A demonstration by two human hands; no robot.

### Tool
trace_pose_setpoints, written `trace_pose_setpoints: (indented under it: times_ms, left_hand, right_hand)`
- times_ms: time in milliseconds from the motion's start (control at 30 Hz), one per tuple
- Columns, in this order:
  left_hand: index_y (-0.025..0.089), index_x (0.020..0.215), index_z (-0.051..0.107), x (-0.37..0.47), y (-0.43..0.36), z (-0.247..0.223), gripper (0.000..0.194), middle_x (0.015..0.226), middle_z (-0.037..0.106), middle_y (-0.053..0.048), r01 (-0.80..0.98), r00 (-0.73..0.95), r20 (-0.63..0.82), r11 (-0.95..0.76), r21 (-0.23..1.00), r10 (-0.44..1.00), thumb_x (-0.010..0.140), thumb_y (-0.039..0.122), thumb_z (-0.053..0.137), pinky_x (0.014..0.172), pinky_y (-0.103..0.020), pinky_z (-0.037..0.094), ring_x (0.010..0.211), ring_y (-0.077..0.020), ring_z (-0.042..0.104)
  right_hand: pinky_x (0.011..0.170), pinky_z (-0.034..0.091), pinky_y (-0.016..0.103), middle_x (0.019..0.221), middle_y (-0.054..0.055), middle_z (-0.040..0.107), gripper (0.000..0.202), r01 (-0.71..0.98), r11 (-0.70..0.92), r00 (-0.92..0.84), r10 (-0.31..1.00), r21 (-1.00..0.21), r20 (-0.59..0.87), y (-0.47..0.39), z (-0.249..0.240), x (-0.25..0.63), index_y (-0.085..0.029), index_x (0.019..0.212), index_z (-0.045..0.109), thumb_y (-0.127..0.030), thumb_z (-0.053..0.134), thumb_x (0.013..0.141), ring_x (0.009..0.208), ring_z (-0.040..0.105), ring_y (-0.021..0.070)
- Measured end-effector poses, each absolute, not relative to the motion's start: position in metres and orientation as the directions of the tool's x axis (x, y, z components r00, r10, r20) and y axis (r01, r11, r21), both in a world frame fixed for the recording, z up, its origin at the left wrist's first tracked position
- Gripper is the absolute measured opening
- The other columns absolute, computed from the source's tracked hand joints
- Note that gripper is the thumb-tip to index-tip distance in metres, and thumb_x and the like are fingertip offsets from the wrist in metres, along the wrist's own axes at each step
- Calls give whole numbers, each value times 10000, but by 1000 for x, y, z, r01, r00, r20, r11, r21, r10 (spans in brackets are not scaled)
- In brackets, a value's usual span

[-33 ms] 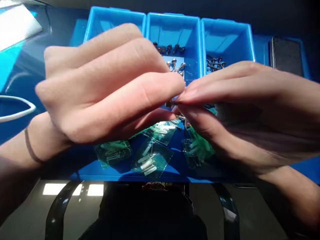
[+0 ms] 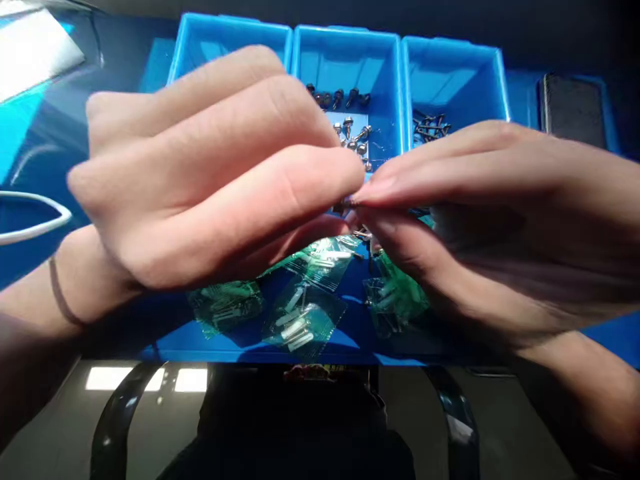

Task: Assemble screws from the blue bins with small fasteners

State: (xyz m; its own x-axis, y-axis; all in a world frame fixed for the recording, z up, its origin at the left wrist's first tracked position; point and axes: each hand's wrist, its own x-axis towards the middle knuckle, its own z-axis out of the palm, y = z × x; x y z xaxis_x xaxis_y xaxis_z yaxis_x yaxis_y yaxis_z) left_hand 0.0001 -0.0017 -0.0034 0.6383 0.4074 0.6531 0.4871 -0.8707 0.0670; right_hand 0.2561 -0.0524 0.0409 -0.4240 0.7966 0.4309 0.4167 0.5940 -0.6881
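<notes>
My left hand (image 2: 215,173) is closed, knuckles up, its fingertips meeting those of my right hand in the middle of the view. My right hand (image 2: 480,193) pinches a small dark screw (image 2: 349,204) between thumb and forefinger. The screw's head end points left, between the thumb and forefinger of my left hand. Fingers hide most of it. Below the hands lie small clear bags (image 2: 303,323) with white plugs and screws inside. Some loose screws (image 2: 361,233) show just under the fingertips.
Three blue bins stand behind the hands: a left bin (image 2: 240,30), a middle bin (image 2: 387,120) with hex-head screws (image 2: 353,130), and a right bin (image 2: 450,67) with dark screws (image 2: 430,127). A dark phone-like slab (image 2: 575,110) lies at right, a white cable (image 2: 50,230) at left.
My left hand has shifted very slightly left, its fingertips a little farther from the right hand's. The right hand has hardly moved.
</notes>
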Motion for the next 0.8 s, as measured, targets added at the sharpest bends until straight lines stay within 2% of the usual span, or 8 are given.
trace_pose_setpoints:
  times_ms: [100,200,367,467,533,600,700,800]
  left_hand:
    - [436,1462,516,-1,-4,-12,805,1309,655,-46,625,511,536,-719,304,672,878,948,304,969,-646,568,1428,-408,565]
    - [417,1455,521,-5,-3,-16,915,1364,604,-66,653,444,478,-639,407,758,819,1010,236,1025,-697,530,1537,-452,428]
    - [396,1415,564,-4,-4,-14,904,1352,596,-68,645,426,492,-636,424,759,830,999,230,1067,-687,481,1525,-449,430]
    - [463,1360,606,-5,-8,-11,600,1281,668,19,503,600,597,-832,236,532,932,838,416,1060,-579,486,1323,-331,626]
    - [510,1315,624,-6,-10,-9,443,1261,689,71,448,677,607,-887,111,417,955,735,497,1035,-536,493,1210,-268,671]
    - [489,1305,632,-8,-8,-7,511,1282,670,37,550,621,573,-818,168,535,923,796,488,1055,-583,486,1302,-315,616]
    - [425,1333,617,-11,1,-6,715,1322,613,-42,710,391,525,-610,350,756,841,922,467,1109,-681,449,1510,-416,414]
    - [421,1352,594,-16,12,-2,697,1360,593,-35,733,307,587,-579,356,749,847,893,501,1120,-680,449,1549,-423,354]
  right_hand:
    - [835,646,157,981,-70,819,131,414,615,-422,783,-671,457,-55,41,258,-252,1021,706,-164,760,941,888,771,74]
    - [844,654,159,1037,-32,820,48,423,577,-426,807,-699,408,-56,39,260,-224,1007,726,-201,742,969,896,772,78]
    - [879,629,152,1068,-25,820,102,384,659,-457,745,-647,487,-56,39,262,-203,1085,696,-170,715,990,957,762,67]
    - [823,639,147,1002,-29,823,103,378,591,-431,794,-713,429,-57,39,262,-212,1002,704,-165,772,939,878,766,72]
    - [784,662,181,1006,-24,821,58,377,526,-402,834,-763,377,-57,38,261,-225,984,738,-202,771,942,824,775,94]
    - [790,675,218,1052,-14,817,45,386,521,-393,839,-761,376,-59,37,262,-226,1011,761,-241,737,976,834,780,110]
    - [820,658,197,1074,-9,815,46,403,594,-402,798,-696,449,-61,37,262,-210,1032,738,-211,717,991,886,772,97]
    - [804,659,235,1063,3,815,51,410,583,-431,802,-702,414,-63,39,263,-220,1048,720,-222,684,1011,878,775,115]
